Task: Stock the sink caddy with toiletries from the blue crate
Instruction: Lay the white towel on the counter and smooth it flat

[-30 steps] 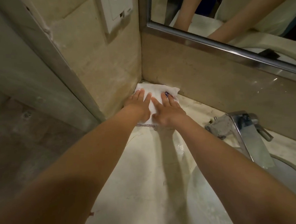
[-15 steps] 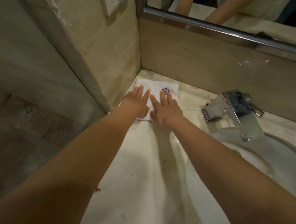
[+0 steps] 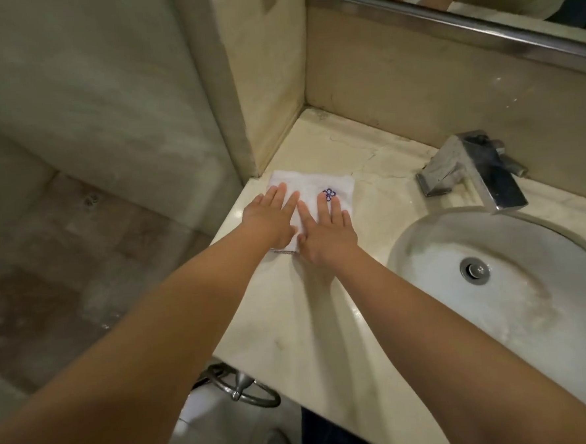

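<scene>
Washcloth point(image 3: 311, 186) lies flat under left hand point(image 3: 267, 220) and right hand point(image 3: 327, 237), fingers point(image 3: 325, 207) straight.

A small white folded cloth point(image 3: 308, 186) lies flat on the pale stone surface point(image 3: 311, 323), left of centre in the frame, near the wall corner. A blue stitched motif point(image 3: 329, 194) marks its upper right. The left hand point(image 3: 271, 219) and right hand point(image 3: 326, 230) rest flat on it.
</scene>
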Motion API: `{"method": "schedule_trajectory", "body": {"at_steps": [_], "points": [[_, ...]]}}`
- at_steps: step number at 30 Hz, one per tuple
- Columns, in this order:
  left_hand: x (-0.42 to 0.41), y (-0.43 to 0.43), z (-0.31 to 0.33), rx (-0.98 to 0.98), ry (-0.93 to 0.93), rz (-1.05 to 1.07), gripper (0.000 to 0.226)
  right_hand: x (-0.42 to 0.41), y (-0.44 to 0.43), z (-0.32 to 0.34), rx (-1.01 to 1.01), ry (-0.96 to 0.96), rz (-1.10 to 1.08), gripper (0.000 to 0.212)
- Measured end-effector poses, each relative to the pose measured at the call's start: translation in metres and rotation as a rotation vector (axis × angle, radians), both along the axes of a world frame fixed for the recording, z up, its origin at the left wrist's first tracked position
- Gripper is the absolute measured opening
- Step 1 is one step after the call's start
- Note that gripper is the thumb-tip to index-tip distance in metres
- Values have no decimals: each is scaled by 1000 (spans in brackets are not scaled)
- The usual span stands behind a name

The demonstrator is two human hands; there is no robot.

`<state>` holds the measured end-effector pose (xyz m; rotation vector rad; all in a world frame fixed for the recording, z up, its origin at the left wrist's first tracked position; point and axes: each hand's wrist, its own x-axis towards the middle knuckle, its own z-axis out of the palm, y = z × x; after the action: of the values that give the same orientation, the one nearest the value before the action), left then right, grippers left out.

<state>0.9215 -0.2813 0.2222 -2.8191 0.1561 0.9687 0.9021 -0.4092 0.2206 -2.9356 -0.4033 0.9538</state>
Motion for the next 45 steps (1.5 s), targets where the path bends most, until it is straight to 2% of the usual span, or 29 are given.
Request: {"method": "schedule_trajectory", "body": {"at_steps": [18, 32, 37, 45], "points": [[-129, 68, 4, 12, -5, 178, 69, -93, 76, -3, -26, 49, 180, 72], [-200, 61, 1, 1, -19, 338, 71, -132, 63, -5, 19, 30, 384, 67], [-221, 46, 1, -31, -19, 351, 71, -154, 48, -5, 39, 27, 371, 67], [-251, 18, 0, -35, -11, 247, 72, -199, 13, -8, 66, 17, 281, 66]]}}
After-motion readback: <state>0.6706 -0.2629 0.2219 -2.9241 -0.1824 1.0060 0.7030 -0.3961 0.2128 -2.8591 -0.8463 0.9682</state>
